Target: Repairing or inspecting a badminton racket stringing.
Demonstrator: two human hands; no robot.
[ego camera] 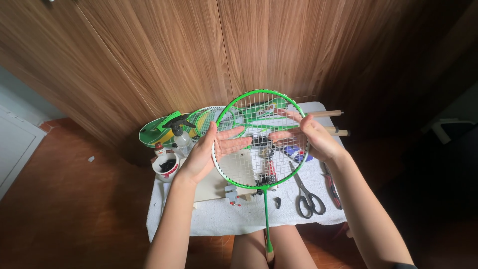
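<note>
Head view: left hand (206, 152) and right hand (311, 135) press flat, fingers apart, no grip closed, on the strings of a green racket (261, 139) (handle down between the knees). Scissors (307, 197) lie below the right hand on the table (214, 216).

- Left hand (208, 149): bare, no glove; no ring or watch to be seen; fingers long and slim; on the side of the green racket (260, 139) toward the wooden wall's lighter half
- Right hand (312, 137): bare as well; no ring or bracelet visible; nails short and unpainted as far as can be told; on the racket's opposite side
- Both forearms: uncovered from wrist to the picture's lower edge; no sleeve along their length
- A sliver of dark cloth at the bottom edge, by the right arm's upper end; too little shows to name the garment
- Knees below the racket's handle: bare, no trouser cloth visible
</note>
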